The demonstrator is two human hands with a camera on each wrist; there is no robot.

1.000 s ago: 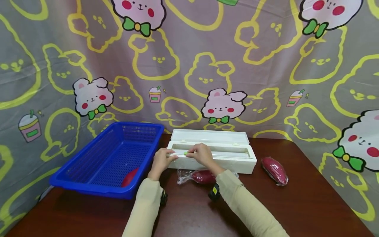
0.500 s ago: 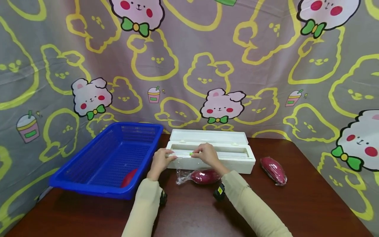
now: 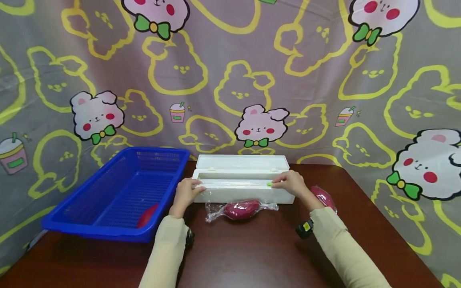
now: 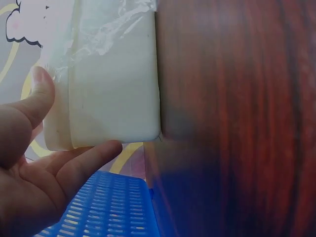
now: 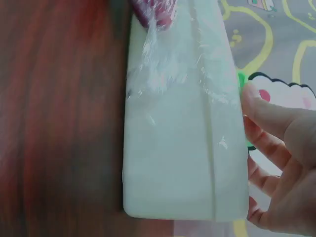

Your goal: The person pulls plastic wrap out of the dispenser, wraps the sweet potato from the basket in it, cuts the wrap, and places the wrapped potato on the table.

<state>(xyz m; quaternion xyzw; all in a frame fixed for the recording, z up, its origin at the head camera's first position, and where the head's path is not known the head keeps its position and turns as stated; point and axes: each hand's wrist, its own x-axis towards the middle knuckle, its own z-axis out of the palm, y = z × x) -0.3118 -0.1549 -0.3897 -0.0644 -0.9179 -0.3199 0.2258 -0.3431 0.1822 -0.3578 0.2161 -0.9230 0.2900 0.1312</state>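
A long white cling film dispenser box [image 3: 248, 195] lies on the table with its lid [image 3: 242, 162] tipped back. My left hand [image 3: 185, 196] grips its left end; in the left wrist view, the thumb and fingers [image 4: 98, 159] lie around that end. Near the right end of the front edge, my right hand [image 3: 293, 184] pinches a small green slide cutter [image 3: 269, 184]. Clear film hangs over the box front [image 5: 163, 84]. Before the box sits an oblong dark red item [image 3: 241, 209], loosely covered by clear film twisted at its ends.
At left stands a blue plastic basket [image 3: 95, 231] holding another red item [image 3: 147, 216]. A film-wrapped red item [image 3: 323, 197] lies right of the box, partly behind my right forearm. A patterned curtain [image 3: 216, 92] hangs behind the brown table [image 3: 234, 256].
My right hand has slid the green cutter rightward along the box's front edge, from near the left end to near the right. My left hand keeps its hold. The head view has shifted slightly.
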